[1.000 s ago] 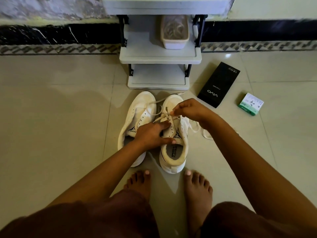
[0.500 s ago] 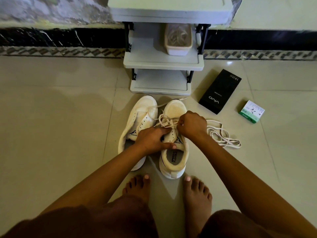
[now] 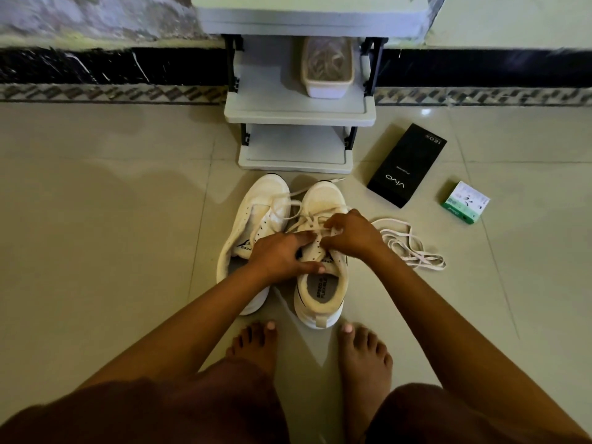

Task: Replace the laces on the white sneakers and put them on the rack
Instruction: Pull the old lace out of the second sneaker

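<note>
While the left hand still presses the right sneaker, right-hand fingers keep pinching its lace.

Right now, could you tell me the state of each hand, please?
Left hand: open, pressing down the right sneaker.
Right hand: pinching the lace.
</note>
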Demonstrator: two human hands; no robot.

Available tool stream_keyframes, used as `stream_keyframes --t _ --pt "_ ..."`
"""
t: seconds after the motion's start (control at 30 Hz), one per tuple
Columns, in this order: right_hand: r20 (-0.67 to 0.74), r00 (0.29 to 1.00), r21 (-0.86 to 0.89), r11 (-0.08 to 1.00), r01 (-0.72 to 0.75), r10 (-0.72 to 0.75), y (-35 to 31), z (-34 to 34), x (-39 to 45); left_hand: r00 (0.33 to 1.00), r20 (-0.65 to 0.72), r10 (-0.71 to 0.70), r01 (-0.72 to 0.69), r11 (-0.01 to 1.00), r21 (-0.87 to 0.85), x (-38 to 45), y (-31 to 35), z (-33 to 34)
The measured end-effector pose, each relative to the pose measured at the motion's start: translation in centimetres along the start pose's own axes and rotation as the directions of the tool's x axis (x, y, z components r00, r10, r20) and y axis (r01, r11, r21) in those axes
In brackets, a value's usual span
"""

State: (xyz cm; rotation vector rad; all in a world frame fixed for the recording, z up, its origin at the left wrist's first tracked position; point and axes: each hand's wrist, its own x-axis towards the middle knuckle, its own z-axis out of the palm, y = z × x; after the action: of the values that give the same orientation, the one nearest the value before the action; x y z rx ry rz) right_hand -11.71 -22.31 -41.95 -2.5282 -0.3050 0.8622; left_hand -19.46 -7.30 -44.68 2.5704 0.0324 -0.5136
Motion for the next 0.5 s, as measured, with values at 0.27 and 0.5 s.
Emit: stream_keyframes --t 0.27,0.5 --pt "-0.31 0.946 -0.418 0.907 -0.044 -0.097 -1.1 0.8 -0.2 0.999 0.015 -0.032 0.032 0.999 -0.004 0.0 -0.1 0.0" --pt "-0.089 0.979 0.805 0.565 0.18 -0.185 -1.7 -2.8 -1.8 0.999 0.039 -0.015 0.014 1.0 0.025 0.2 0.2 -0.3"
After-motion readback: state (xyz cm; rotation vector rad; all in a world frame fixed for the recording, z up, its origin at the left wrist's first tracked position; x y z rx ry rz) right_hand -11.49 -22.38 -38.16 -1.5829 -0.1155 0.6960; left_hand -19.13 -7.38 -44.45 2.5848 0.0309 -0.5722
